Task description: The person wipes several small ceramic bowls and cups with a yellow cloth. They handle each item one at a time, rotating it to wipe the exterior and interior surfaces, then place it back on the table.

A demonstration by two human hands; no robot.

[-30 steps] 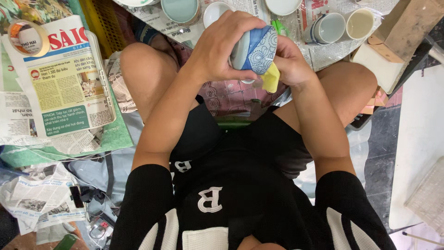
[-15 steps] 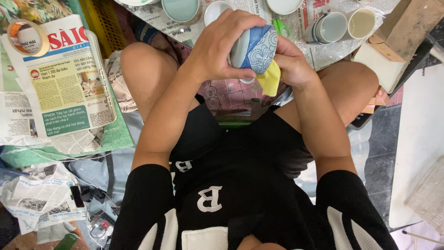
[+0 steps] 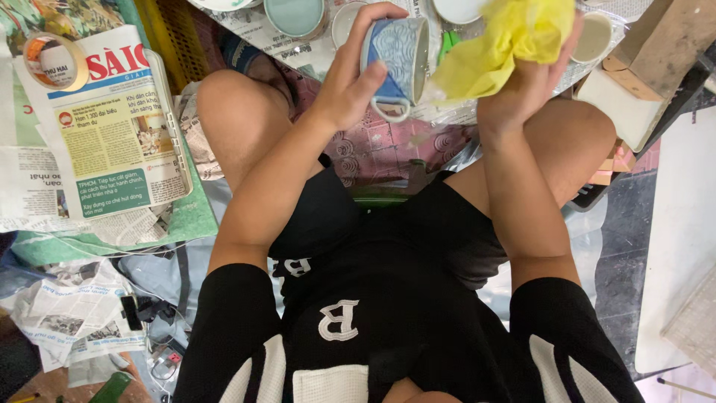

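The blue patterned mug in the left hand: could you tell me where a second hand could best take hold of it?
By the loop handle, from below: the mug lies tilted with its mouth toward the yellow cloth, the left hand wraps its body, and the handle hangs free.

Both forearms extended forward over the bare knees. Left hand (image 3: 350,78) raised, fingers curled closed around a held item, thumb on top. Right hand (image 3: 522,82) clenched, wrist bent, level with left.

bowls (image 3: 297,15) and cups (image 3: 593,36) crowd ahead; open space above the knees (image 3: 227,97).
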